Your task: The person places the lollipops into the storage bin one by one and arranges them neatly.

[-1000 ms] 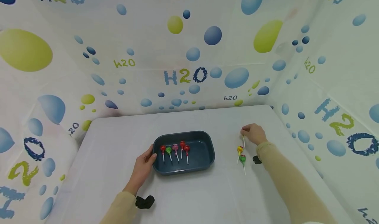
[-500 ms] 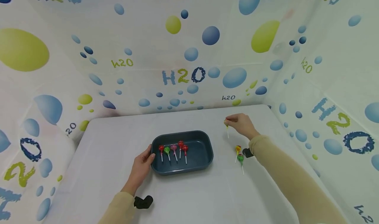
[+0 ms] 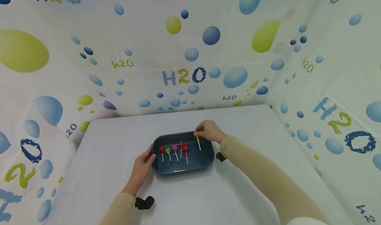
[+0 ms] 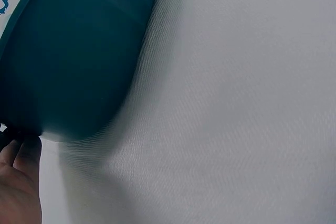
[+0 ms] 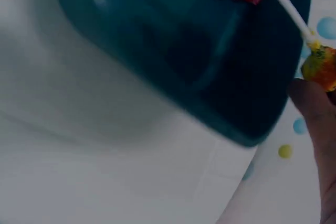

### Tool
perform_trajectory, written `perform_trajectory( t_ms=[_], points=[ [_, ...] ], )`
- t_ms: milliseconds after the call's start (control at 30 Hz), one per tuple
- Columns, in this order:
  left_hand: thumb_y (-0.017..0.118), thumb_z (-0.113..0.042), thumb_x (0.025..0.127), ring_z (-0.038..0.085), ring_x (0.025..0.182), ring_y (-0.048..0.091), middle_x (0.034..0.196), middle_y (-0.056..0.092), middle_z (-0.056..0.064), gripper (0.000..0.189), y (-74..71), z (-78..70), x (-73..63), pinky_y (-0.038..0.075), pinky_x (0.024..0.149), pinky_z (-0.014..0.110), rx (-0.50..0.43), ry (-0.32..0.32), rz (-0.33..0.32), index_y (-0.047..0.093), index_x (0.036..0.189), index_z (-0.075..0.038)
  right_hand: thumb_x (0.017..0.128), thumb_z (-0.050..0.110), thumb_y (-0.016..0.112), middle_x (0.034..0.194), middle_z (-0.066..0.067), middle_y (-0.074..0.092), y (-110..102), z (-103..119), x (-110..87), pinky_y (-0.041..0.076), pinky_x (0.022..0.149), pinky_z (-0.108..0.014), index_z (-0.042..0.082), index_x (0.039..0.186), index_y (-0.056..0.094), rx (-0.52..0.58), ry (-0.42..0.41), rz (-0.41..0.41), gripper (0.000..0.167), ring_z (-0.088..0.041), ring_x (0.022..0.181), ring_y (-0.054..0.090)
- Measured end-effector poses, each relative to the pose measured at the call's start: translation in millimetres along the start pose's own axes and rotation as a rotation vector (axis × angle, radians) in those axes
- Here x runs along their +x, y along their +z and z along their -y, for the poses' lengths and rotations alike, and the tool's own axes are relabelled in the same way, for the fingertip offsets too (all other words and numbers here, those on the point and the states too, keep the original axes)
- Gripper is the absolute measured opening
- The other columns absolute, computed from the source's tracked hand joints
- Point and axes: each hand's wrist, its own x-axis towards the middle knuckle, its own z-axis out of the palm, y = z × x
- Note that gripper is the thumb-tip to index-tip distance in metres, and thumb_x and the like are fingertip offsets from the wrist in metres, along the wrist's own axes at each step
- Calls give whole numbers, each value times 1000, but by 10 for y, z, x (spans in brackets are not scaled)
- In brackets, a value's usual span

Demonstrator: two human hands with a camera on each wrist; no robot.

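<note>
A dark blue-green tray stands on the white-covered table. My left hand grips its left end, thumb at the rim; the left wrist view shows the tray's outer side and part of that hand. Above the tray's right half, my right hand pinches a yellow-orange lollipop by its wrapped head, with the white stick pointing down. In the left half of the tray lie several lollipops in a loose row: red ones, a green one and a pink one.
White cloth printed with bubbles and "H2O" letters rises behind the table and along both sides. The right sleeve crosses the table's right part, hiding where two lollipops lay. Black straps sit at the wrists.
My right hand has lifted the yellow-orange lollipop from the table at the right and carried it left over the tray. The left hand has stayed at the tray's left end.
</note>
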Motion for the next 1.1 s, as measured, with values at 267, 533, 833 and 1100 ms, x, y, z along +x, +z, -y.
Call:
perform_trajectory(
  t_ms=[267, 533, 833, 1100],
  points=[
    [47, -20, 110, 28, 158, 24, 169, 27, 10, 58, -24, 7, -5, 27, 125, 40, -8, -7, 2, 25, 162, -7, 92, 15, 77, 92, -8, 76, 253, 253, 149, 62, 83, -34, 2, 94, 77, -263, 23, 123, 13, -17, 79, 65],
    [50, -17, 109, 30, 157, 27, 167, 31, 14, 57, 9, 13, -2, 30, 124, 41, -21, 17, -17, 30, 160, -5, 86, 13, 82, 100, -10, 75, 495, 318, 342, 61, 82, -32, -1, 107, 71, -451, 68, 141, 27, -16, 79, 61],
    [51, -17, 109, 30, 156, 28, 166, 32, 14, 56, 25, -1, 6, 30, 124, 42, -24, 12, -19, 31, 160, -6, 83, 9, 83, 97, -10, 76, 732, 136, 529, 58, 71, -28, 0, 101, 74, -528, 40, 175, 22, -17, 77, 63],
    [51, -16, 109, 30, 156, 28, 166, 32, 14, 56, -9, -7, -2, 31, 123, 41, -22, 6, -24, 31, 160, -6, 84, 7, 81, 99, -12, 77, 712, 246, 486, 58, 70, -29, -1, 99, 75, -533, 43, 170, 18, -18, 75, 62]
  ],
)
